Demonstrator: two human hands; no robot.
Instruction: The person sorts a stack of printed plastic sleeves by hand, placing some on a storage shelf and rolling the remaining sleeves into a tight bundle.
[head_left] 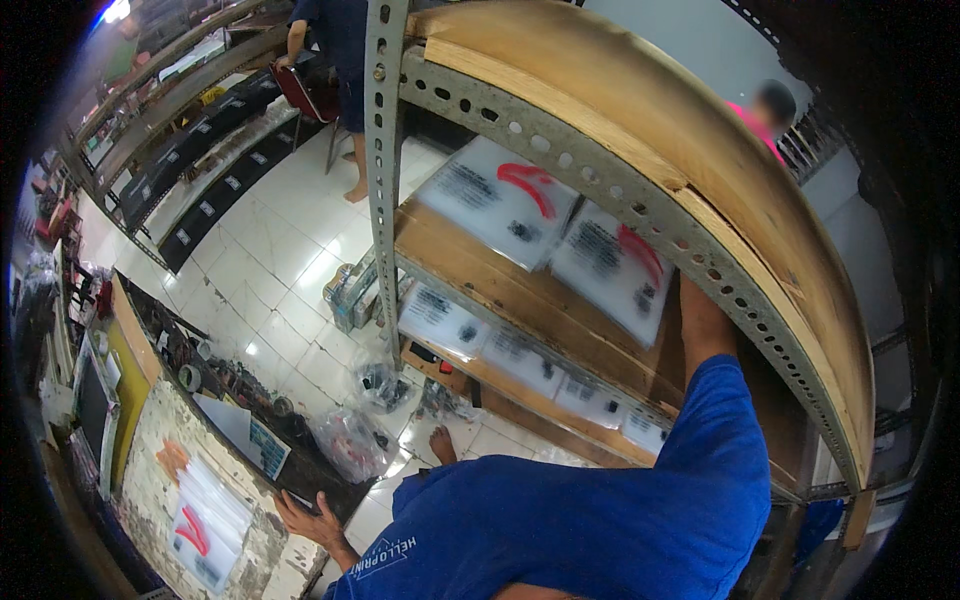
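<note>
My left hand (312, 520) rests at the edge of a worn, paint-flaked table (150, 500), its fingers spread and nothing in them. Beside it on that table lies a stack of whitish plastic sheets or bags (222, 515) with a red mark. My right forearm (703, 325) reaches into a metal-framed shelf rack, and the beam hides the hand. Nearest to that arm is a stack of clear plastic packs (600, 275) with black print and red strokes. A second, larger stack (485, 205) sits left of it on the same wooden shelf (460, 260).
A perforated steel post (382, 190) and a slotted beam (560, 160) frame the rack. More packs (440, 320) fill the shelf below. Clear plastic bags (350, 440) lie on the tiled floor. One person stands by a red chair (305, 97); another in pink (755, 130) is behind the rack.
</note>
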